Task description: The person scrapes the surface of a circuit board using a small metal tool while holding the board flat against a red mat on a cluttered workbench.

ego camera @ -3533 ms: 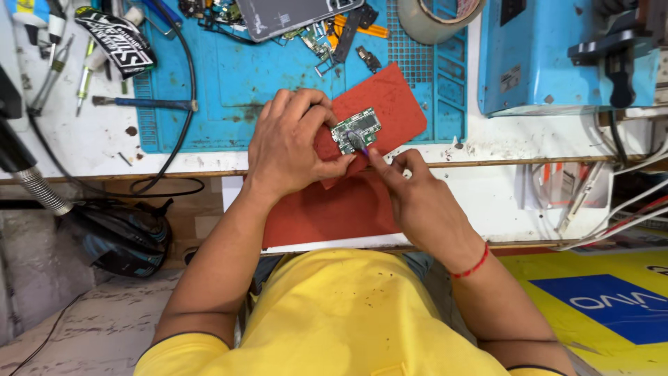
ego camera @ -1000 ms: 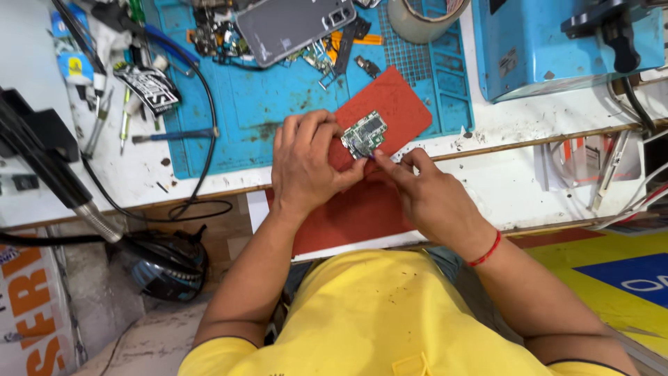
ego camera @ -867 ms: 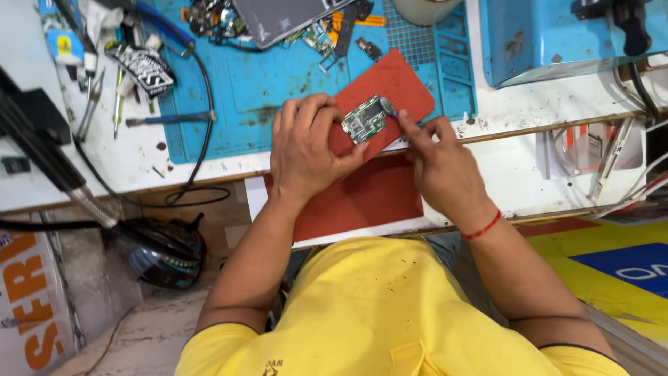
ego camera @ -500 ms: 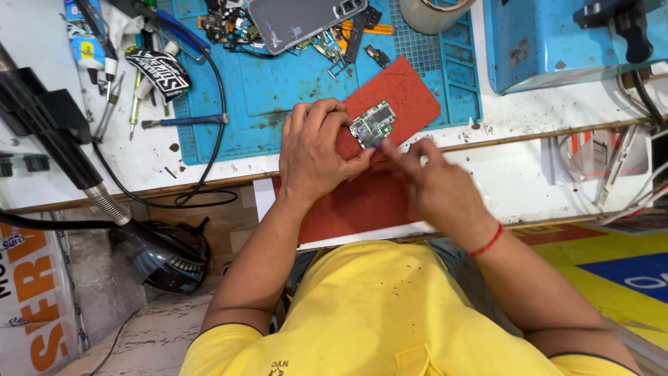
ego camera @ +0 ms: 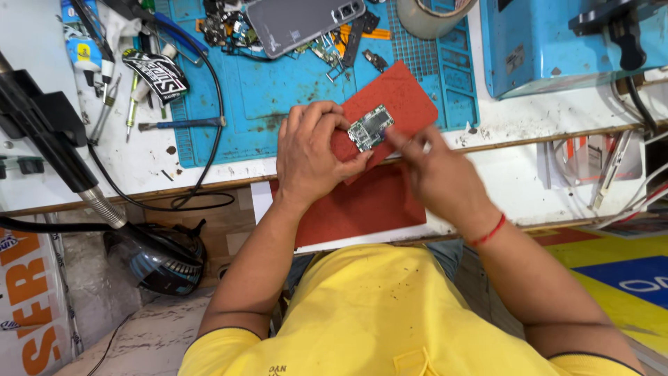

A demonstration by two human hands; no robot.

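**A:** Circuit board, small and greenish, sits on the far part of the red mat, which lies tilted over the counter's near edge and partly onto the blue work mat.

**B:** Which way does its long axis run?

**A:** Slantwise, from near-left up to far-right, much like the red mat's upper flap under it.

**B:** And the hands?

**A:** The left hand is right on it: fingers curled over the board's left end, thumb pressing the red mat just near of it, so that grip is closed and pinning the board down. The right hand comes in from the right and near side, its fingertips bunched together just beside the board's right end. It is blurred; something small and pale may be pinched there, but I cannot tell what, nor how tightly it closes.

**B:** So which is nearer?

**A:** The left, touching. The board lies to the far-left of the right hand's fingertips, along the line of its own long axis.

**B:** Around them?

**A:** A grey phone shell and loose parts lie far on the blue mat, a tape roll to its right, a blue machine far right, and tweezers and a screwdriver off to the left.
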